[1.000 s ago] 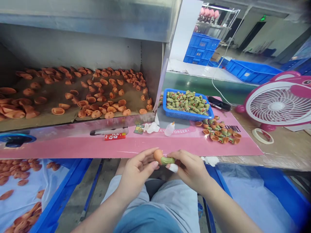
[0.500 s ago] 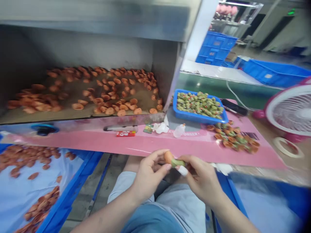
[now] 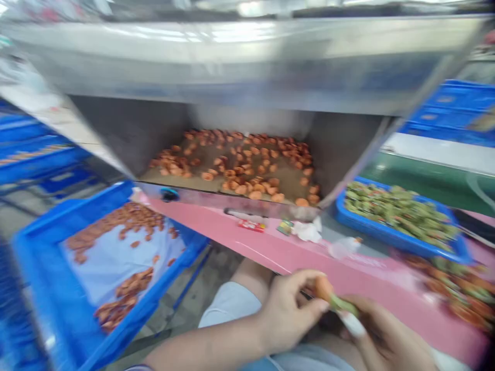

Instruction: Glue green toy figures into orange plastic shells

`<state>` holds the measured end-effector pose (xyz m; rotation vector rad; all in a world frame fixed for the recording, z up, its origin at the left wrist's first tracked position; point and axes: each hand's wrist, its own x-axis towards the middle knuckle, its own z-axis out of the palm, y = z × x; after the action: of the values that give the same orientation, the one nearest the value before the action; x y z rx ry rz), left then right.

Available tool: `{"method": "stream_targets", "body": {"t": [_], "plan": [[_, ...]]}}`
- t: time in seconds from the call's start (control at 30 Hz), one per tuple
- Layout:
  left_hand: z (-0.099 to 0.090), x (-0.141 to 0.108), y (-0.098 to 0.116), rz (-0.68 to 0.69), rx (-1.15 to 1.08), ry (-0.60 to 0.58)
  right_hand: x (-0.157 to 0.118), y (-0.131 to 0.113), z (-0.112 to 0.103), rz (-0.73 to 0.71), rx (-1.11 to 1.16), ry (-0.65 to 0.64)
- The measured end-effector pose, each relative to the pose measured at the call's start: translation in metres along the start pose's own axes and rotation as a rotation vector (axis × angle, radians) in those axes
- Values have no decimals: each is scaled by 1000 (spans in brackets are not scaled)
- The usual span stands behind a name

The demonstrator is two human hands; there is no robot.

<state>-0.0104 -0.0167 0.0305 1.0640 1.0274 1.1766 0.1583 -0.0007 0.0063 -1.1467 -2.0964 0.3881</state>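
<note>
Head view: both hands at the lower right, near the front edge of the pink mat (image 3: 228, 239), sharing one orange-and-green piece (image 3: 324, 288). Left hand (image 3: 288, 313) pinches the orange end, thumb against fingers, rest of the fingers curled in. Right hand (image 3: 389, 330) is closed round the green end, white wrap (image 3: 353, 324) on its thumb; blurred, so exact finger contact unclear. Piece sits tilted between the two, green end lower and to the right. Past the hands on the mat: squeeze bottle (image 3: 344, 247), crumpled tissue (image 3: 307, 231), red packet (image 3: 251, 225). Blue basket (image 3: 390, 238) full of green parts (image 3: 398, 208) at right, pile of orange-and-green pieces (image 3: 462, 293) just in front of it. Orange cups (image 3: 251, 170) lie in the metal booth (image 3: 232, 67) behind the mat. More orange cups in the blue crate (image 3: 42, 299), lower left.
</note>
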Motion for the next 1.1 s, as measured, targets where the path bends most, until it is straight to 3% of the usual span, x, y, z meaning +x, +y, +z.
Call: {"method": "stream_targets", "body": {"t": [0.13, 0.37, 0.77, 0.93, 1.1], "plan": [[-8, 1, 7, -42, 58, -21, 15, -30, -14, 38, 57, -88], [-7, 0, 5, -48, 103, -51, 14, -31, -17, 57, 126, -58], [-9, -4, 0, 67, 203, -24, 16, -36, -19, -9, 88, -45], [-7, -2, 2, 0, 166, 7, 18, -35, -20, 27, 129, -65], [-5, 6, -2, -159, 40, 41, 22, -29, -13, 165, 187, -119]]}}
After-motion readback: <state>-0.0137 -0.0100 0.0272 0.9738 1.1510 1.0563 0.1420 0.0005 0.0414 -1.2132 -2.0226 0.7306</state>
